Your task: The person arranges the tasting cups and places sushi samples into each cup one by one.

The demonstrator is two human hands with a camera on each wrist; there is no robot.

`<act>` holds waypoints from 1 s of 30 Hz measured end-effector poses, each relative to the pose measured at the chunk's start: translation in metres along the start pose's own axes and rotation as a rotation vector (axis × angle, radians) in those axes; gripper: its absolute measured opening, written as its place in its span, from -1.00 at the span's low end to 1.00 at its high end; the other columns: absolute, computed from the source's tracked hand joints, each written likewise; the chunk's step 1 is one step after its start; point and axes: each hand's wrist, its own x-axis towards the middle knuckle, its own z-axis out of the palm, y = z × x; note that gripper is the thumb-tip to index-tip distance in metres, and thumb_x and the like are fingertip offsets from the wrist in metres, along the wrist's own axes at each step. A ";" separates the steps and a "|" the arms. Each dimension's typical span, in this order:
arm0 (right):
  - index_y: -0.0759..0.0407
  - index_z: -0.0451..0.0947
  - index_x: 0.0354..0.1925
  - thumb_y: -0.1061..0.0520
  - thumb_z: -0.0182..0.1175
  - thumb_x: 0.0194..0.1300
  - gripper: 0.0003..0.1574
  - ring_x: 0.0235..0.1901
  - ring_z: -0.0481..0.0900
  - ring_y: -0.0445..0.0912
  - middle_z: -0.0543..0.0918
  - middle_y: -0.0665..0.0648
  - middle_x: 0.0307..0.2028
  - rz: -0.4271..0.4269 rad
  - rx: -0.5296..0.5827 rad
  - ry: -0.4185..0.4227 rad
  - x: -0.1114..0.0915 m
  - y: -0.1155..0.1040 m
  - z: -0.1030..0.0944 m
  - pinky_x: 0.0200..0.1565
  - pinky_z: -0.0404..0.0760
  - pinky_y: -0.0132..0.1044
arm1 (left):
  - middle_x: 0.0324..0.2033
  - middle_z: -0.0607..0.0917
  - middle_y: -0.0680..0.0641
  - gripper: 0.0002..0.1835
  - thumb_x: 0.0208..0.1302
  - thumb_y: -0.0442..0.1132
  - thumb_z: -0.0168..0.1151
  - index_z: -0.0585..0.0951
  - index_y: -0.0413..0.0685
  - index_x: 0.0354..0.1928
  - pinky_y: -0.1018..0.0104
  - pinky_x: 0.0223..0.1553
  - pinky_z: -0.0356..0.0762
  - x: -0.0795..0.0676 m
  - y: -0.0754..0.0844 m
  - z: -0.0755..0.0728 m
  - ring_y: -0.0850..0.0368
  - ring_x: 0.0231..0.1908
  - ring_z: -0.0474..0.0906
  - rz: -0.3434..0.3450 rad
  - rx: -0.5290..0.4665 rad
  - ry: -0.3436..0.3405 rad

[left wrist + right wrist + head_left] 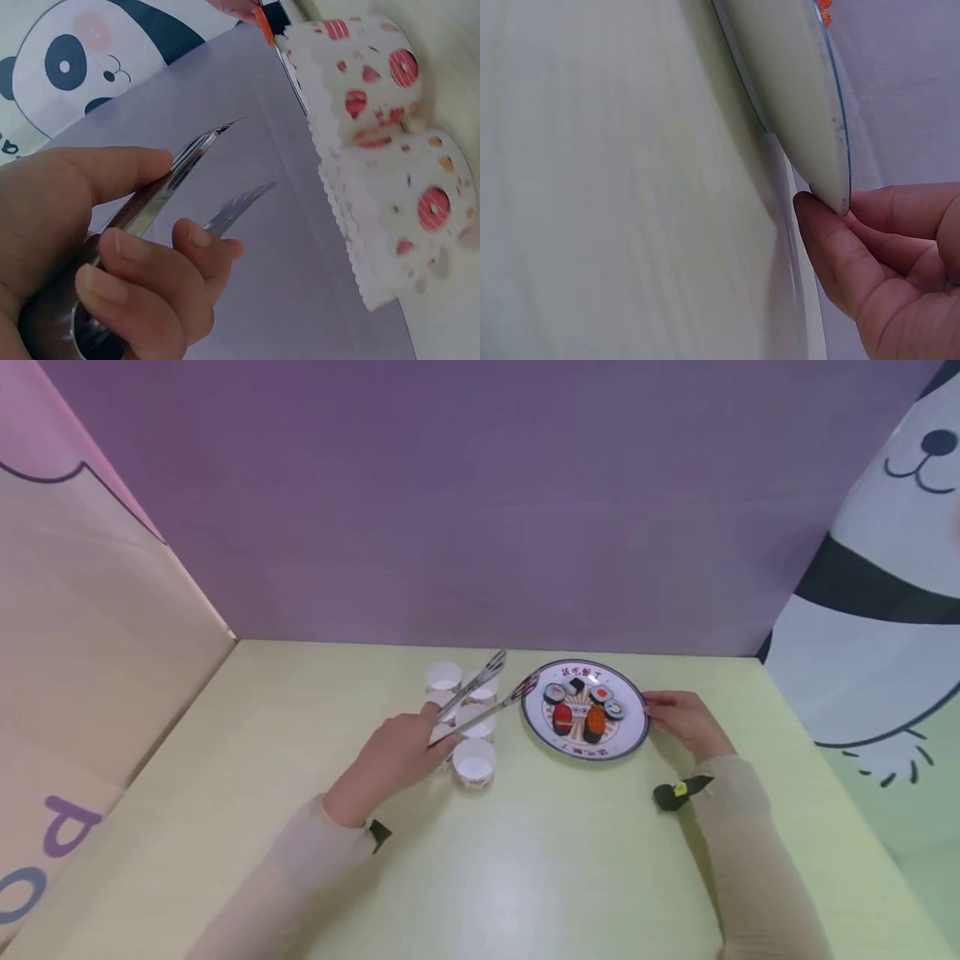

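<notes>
My left hand (397, 756) grips metal tongs (491, 667), whose two arms stand apart over white paper baking cups (475, 763) printed with doughnuts. In the left wrist view, thumb and fingers wrap the tongs (154, 196), with nothing between the tips. The right hand (682, 718) pinches the right rim of a round white plate (634, 727) with a dark blue edge. Several toy sushi pieces lie on it, among them an orange-topped piece (594, 723) and a red-topped piece (562, 720). The right wrist view shows the thumb under the plate's tilted underside (795, 82).
The cups stand in two rows left of the plate on a pale table (525, 877). A purple panel (480, 510) rises behind the table's back edge. Printed panels flank both sides, the right one with a panda (885, 577). Black wrist straps (678, 793) show at both sleeves.
</notes>
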 end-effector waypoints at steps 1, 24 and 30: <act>0.48 0.14 0.31 0.25 -0.07 0.43 -0.43 0.19 0.33 0.10 0.24 0.47 0.29 -0.004 0.002 -0.002 0.000 0.000 0.000 0.03 0.49 -0.40 | -0.59 0.49 -0.07 -0.52 0.33 0.04 0.09 0.39 -0.27 0.00 0.26 -0.62 0.34 0.002 0.004 0.001 0.08 -0.61 0.41 -0.001 0.004 -0.013; 0.47 0.13 0.32 0.28 -0.09 0.42 -0.44 0.22 0.31 0.14 0.24 0.47 0.28 0.022 0.025 0.009 0.000 -0.003 0.002 0.18 0.40 -0.18 | -0.57 0.49 -0.07 -0.54 0.31 0.01 0.07 0.41 -0.28 -0.03 0.30 -0.63 0.36 0.020 0.043 0.022 0.09 -0.61 0.41 0.027 0.011 -0.128; 0.46 0.14 0.32 0.28 -0.10 0.43 -0.45 0.20 0.33 0.12 0.25 0.46 0.28 0.024 0.023 0.015 0.001 -0.002 0.002 0.15 0.43 -0.23 | -0.52 0.51 -0.08 -0.53 0.31 0.05 0.07 0.42 -0.25 -0.04 0.28 -0.61 0.36 0.022 0.047 0.024 0.08 -0.59 0.42 0.023 0.018 -0.147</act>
